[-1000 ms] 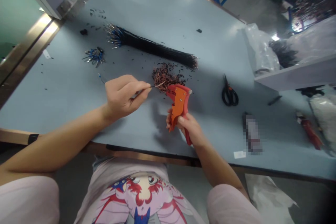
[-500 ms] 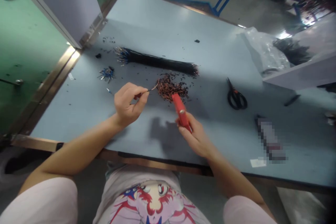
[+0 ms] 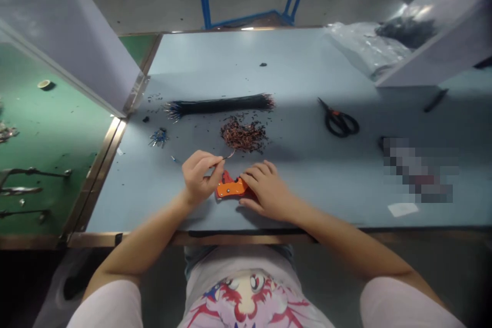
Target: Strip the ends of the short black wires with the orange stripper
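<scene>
L hand [image 3: 203,176] pinches wire [image 3: 230,155]; R hand [image 3: 268,192] palm-down over orange tool [image 3: 231,188], grip unclear.

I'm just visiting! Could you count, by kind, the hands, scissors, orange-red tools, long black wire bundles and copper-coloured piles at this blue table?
Hands: 2 (left hand, right hand)
Scissors: 1 pair
Orange-red tool: 1
Long black wire bundle: 1
Copper-coloured pile: 1
Total: 6
</scene>
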`<state>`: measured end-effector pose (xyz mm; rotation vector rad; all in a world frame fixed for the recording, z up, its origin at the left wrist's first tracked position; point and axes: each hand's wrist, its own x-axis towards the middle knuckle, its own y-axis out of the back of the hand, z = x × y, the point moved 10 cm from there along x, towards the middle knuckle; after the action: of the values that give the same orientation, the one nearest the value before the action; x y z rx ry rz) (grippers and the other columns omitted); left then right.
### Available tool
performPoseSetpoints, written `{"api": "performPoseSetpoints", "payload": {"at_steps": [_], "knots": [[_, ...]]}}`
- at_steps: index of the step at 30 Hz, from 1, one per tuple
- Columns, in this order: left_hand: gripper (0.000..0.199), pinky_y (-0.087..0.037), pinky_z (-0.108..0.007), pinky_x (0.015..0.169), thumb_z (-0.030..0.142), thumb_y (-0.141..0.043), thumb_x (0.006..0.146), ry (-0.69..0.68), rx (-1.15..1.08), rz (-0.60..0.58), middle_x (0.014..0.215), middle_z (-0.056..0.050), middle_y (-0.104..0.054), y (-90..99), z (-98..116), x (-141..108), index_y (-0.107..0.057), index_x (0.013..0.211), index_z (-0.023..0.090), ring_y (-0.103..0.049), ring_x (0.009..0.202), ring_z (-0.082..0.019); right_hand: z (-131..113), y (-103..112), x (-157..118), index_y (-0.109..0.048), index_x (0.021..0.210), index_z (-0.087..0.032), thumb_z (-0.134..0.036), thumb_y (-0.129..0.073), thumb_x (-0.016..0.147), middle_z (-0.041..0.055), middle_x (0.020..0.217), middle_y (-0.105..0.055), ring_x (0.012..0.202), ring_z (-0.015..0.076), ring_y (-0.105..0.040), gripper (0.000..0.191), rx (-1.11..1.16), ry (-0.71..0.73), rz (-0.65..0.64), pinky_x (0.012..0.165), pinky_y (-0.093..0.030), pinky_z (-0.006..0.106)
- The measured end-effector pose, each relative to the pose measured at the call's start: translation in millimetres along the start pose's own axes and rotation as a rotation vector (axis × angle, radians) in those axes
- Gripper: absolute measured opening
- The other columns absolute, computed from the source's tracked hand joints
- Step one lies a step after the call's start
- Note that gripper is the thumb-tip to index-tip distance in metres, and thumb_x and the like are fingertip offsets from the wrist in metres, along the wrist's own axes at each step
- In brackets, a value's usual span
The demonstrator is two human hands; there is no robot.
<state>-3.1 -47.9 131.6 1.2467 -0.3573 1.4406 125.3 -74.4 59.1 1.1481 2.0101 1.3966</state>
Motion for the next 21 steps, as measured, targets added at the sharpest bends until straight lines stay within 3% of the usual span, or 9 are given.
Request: {"api": "performPoseSetpoints", "payload": {"at_steps": [2,5,9,14,21], "knots": [[0.015,-0.049,-0.025,0.061,0.01,-0.066,0.076,-0.038,0.003,-0.06,0.071,-0.001,-0.065,-9.0,9.9,-3.3,-0.061,0.087,0.02,-0.058,0.064,-0.012,3.0,11.8,-1.1,-0.057,0.117,-0.015,-0.041,-0.065,0.084,0.0164,0.11,-0.063,0.107,0.0327,-0.051,0.043,0.139,-0.023,0.111,0.102,-0.027,0.057],[0.017,-0.048,-0.025,0.059,0.009,-0.067,0.074,-0.095,-0.016,-0.132,0.07,-0.001,-0.064,-19.8,25.4,-8.3,-0.061,0.087,0.019,-0.057,0.062,-0.013,13.4,26.1,-5.0,-0.058,0.112,-0.018,-0.034,-0.064,0.084,0.0132,0.109,-0.064,0.103,0.028,-0.056,0.033,0.472,-0.091,0.256,0.095,-0.04,0.049],[0.018,-0.046,-0.024,0.057,0.009,-0.067,0.074,-0.135,-0.039,-0.2,0.069,-0.001,-0.063,-29.8,39.5,-12.6,-0.062,0.089,0.019,-0.055,0.06,-0.012,21.5,32.7,-10.1,-0.061,0.106,-0.019,-0.028,-0.062,0.086,0.0073,0.103,-0.067,0.093,0.0201,-0.063,0.022,0.886,-0.145,0.318,0.085,-0.049,0.036],[0.018,-0.047,-0.023,0.058,0.008,-0.067,0.075,-0.125,-0.08,-0.241,0.072,-0.001,-0.063,-37.2,45.5,-13.4,-0.063,0.089,0.019,-0.057,0.062,-0.011,30.9,41.8,-17.5,-0.067,0.083,-0.019,-0.025,-0.06,0.086,0.0033,0.086,-0.07,0.081,0.0167,-0.065,0.01,0.897,-0.236,0.414,0.079,-0.049,0.032],[0.015,-0.046,-0.02,0.053,0.006,-0.067,0.075,0.015,-0.141,-0.232,0.072,-0.002,-0.064,-32.6,36.5,-7.5,-0.065,0.086,0.017,-0.057,0.063,-0.01,49.5,51.7,-23.0,-0.065,0.079,-0.018,-0.025,-0.062,0.084,0.0019,0.08,-0.07,0.075,0.0155,-0.064,0.009,0.925,-0.33,0.53,0.074,-0.049,0.03]]}}
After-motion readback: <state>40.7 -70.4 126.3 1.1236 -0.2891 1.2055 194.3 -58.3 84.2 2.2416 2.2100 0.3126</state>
